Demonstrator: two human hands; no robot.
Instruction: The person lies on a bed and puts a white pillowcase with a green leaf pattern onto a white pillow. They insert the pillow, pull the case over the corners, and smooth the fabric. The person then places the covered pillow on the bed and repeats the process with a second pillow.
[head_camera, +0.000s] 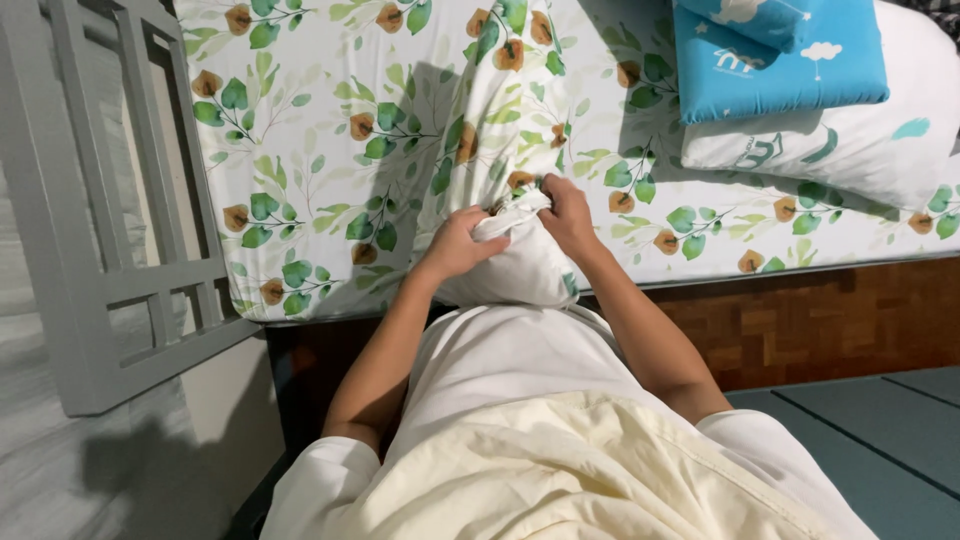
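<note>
A white pillow (520, 265) stands on end at the near edge of the bed, its upper part inside a leaf-patterned pillowcase (500, 90) that stretches away across the mattress. My left hand (462, 240) presses on the pillow's top left, fingers curled over the white cloth. At the open edge of the pillowcase, just above the pillow, my right hand (566, 212) pinches the patterned fabric. Both forearms reach forward from my white sleeves. A cream blanket (560, 470) lies over my lap.
The mattress carries a leaf-print sheet (300, 150). A blue pillow (780, 60) rests on a white pillow (850, 140) at the back right. A grey slatted frame (100, 200) stands at the left. Wooden bed side (830, 320) and dark floor (880, 430) lie to the right.
</note>
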